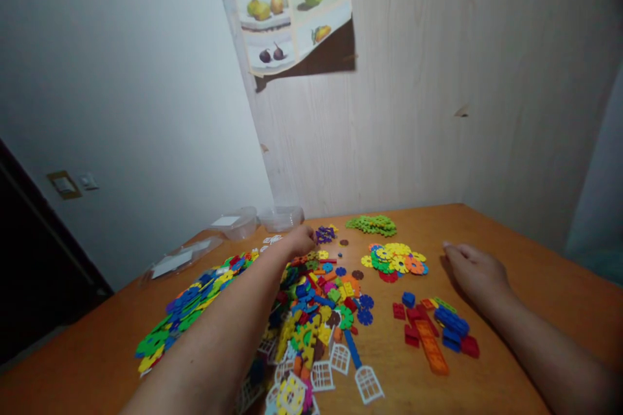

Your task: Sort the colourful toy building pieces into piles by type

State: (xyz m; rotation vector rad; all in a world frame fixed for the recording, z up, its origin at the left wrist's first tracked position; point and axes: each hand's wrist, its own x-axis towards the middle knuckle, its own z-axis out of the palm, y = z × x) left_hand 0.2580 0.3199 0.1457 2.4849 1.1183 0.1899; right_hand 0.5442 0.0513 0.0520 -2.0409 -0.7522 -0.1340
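My left hand (302, 240) reaches to the far side of the table, beside a small pile of purple pieces (325, 235); its fingers are bent and mostly hidden. Under and around that forearm spreads a big mixed heap of coloured plastic pieces (311, 298). My right hand (474, 267) rests on the table at the right, its fingers curled, and what they hold, if anything, is too small to make out. Left of it is a pile of yellow, orange and green flower discs (396, 258). Nearer lie red, blue and orange building bricks (433, 331).
Green pieces (372, 225) are piled at the back of the wooden table (540, 272). Clear plastic containers (281, 218) stand at the back left, with a clear lid (182, 258) nearer. White window-shaped pieces (368, 384) lie at the front. A wall stands behind.
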